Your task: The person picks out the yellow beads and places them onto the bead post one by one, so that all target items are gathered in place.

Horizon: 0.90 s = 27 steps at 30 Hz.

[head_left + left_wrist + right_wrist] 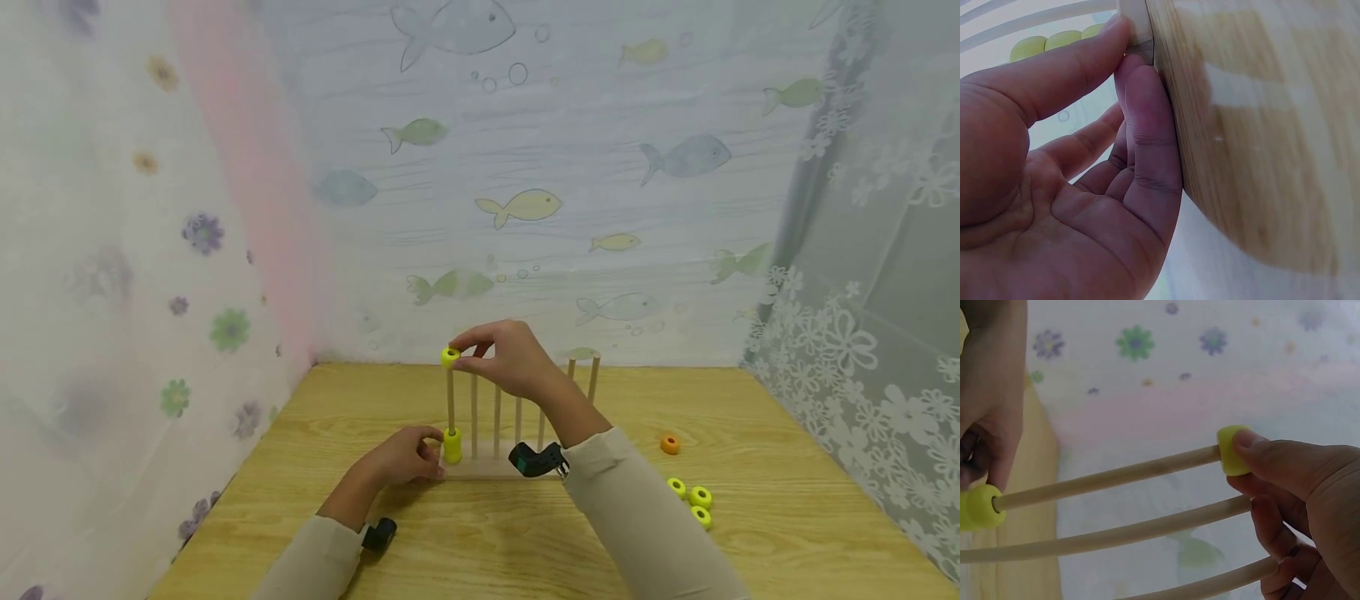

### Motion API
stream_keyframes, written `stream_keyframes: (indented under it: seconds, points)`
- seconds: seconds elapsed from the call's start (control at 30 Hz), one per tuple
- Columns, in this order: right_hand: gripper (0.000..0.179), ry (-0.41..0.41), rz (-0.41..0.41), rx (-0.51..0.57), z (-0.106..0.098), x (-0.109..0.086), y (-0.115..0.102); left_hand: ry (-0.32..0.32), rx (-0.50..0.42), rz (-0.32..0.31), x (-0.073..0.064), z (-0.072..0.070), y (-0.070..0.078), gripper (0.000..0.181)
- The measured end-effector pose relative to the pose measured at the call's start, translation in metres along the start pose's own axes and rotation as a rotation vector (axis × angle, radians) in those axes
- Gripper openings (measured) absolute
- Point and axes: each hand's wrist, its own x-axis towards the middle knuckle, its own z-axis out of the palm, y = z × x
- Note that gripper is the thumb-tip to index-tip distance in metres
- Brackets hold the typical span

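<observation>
My right hand (pixel 513 360) pinches a yellow bead (pixel 450 358) between thumb and fingers at the top of the leftmost wooden peg (pixel 451 400). In the right wrist view the peg's tip meets this held bead (pixel 1233 450). Lower on the same peg, several yellow beads (pixel 452 447) are stacked at the base. My left hand (pixel 405 457) grips the left end of the wooden base (pixel 480 468). In the left wrist view its thumb (pixel 1085 72) lies against the base's end, with curled fingers close to the tabletop.
More upright pegs (pixel 474 417) stand in a row to the right, partly behind my right arm. Several loose yellow beads (pixel 701 498) and one orange bead (pixel 670 444) lie on the table (pixel 570 550) at right. Patterned curtains (pixel 525 167) surround the table's back and sides.
</observation>
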Motion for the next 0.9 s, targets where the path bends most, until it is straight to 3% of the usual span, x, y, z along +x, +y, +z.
stream_keyframes:
  seconds: [0.9]
  points:
    - [0.022, -0.014, 0.025, -0.035, 0.0061, -0.0029, -0.0023, -0.003, -0.013, 0.011, -0.0025, 0.0001, 0.0014, 0.065]
